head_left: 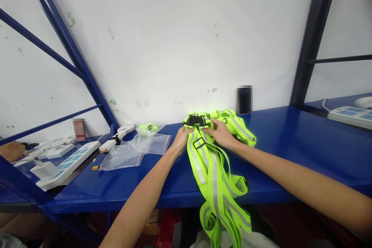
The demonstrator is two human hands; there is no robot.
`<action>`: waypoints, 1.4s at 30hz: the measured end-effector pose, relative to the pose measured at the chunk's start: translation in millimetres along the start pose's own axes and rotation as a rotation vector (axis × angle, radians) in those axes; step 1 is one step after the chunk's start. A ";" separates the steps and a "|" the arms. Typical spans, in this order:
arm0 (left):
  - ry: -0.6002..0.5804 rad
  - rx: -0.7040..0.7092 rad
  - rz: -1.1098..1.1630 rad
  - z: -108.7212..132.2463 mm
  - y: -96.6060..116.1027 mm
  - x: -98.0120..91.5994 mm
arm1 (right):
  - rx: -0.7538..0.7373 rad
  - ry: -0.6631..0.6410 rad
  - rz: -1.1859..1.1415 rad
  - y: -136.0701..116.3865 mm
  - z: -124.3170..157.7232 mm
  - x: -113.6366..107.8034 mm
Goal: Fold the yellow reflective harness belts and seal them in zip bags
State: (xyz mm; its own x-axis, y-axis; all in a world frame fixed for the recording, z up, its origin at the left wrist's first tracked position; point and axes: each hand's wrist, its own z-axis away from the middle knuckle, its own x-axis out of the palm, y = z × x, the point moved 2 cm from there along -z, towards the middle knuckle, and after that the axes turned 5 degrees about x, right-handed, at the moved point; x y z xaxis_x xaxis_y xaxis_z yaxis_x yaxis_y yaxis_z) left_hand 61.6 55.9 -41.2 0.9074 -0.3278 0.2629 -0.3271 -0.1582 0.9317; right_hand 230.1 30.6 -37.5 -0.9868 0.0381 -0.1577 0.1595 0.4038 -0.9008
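A neon yellow reflective strap vest (213, 170) with grey stripes lies on the blue shelf (290, 139) and hangs over its front edge. My left hand (181, 139) pinches its top left, near a black panel (197, 121). My right hand (222, 133) grips the straps just right of that panel, fingers closed on the fabric. More neon straps (238, 124) are bunched behind my right hand.
Clear zip bags (136, 149) lie to the left with a small neon roll (147, 127) and a white handheld fan (119, 136). White power strips (69, 162) sit far left, another (350, 115) far right. A dark box (244, 100) stands against the wall. Another person's hand (11, 150) shows at the left edge.
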 end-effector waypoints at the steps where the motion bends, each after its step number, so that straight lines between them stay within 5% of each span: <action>1: 0.001 -0.003 0.022 0.4 -0.3 0.2 | 0.001 -0.010 0.000 -1.4 0.2 0.1; 6: -0.048 -0.063 0.067 4.1 2.5 4.1 | -0.056 0.032 0.043 -12.4 4.4 -2.8; 11: -0.088 -0.394 0.144 11.2 3.3 7.5 | -0.171 -0.009 0.182 -17.2 9.4 -1.2; 17: -0.161 -0.600 0.141 22.3 5.4 12.7 | -0.247 0.171 0.254 -18.6 6.9 -5.4; 25: 0.075 -0.268 0.333 5.4 -4.8 10.7 | -0.255 0.021 0.251 -23.6 11.1 2.5; 34: 0.007 -0.206 0.351 15.3 7.6 8.8 | -0.160 0.051 0.195 -13.3 7.0 -1.8; 42: -0.089 -0.160 0.317 12.8 8.2 11.3 | -0.249 0.088 0.174 -5.4 3.2 0.9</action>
State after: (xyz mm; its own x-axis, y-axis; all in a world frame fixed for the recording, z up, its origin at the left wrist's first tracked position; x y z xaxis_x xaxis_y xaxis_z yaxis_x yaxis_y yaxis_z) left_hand 65.9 39.0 -33.7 0.7390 -0.4182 0.5283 -0.5365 0.1091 0.8368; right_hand 228.5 25.6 -34.0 -0.9457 0.2007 -0.2556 0.3249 0.5955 -0.7347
